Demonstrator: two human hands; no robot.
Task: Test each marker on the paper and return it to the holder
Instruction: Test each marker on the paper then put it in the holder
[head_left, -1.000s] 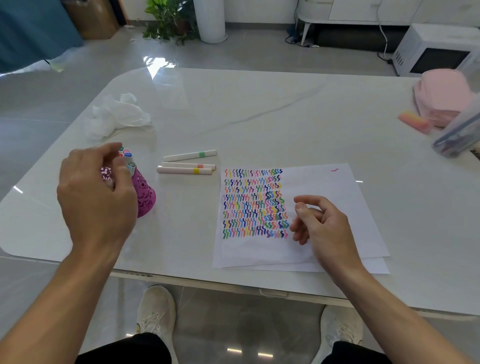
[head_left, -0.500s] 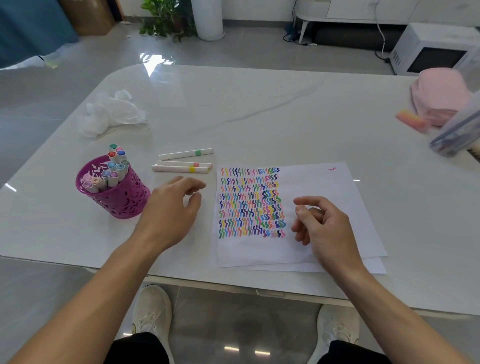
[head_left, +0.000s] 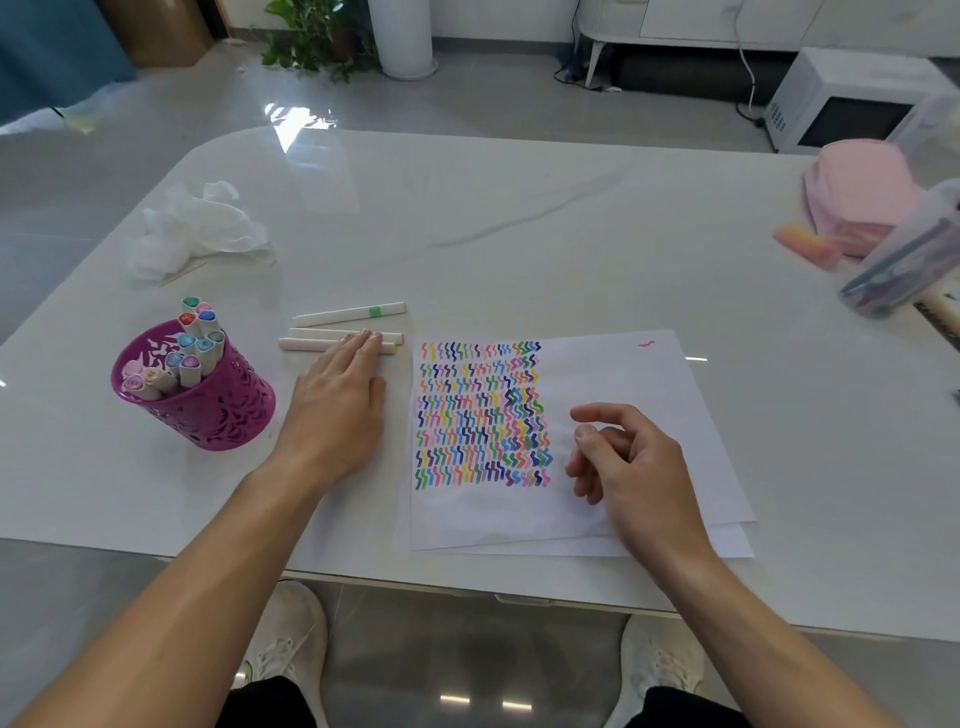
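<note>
Straight-fingered left hand (head_left: 340, 400) is touching the loose markers (head_left: 311, 344), risking rolling them apart before pinching one, while the right hand (head_left: 623, 462) is idling loosely curled, empty.

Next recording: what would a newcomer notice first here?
The block of multicoloured squiggles on the white paper sheet, centre front of the white table, stands out. Left of it stands a magenta cut-out holder full of capped markers, and the left hand lays straight fingers on two white loose markers between them.
</note>
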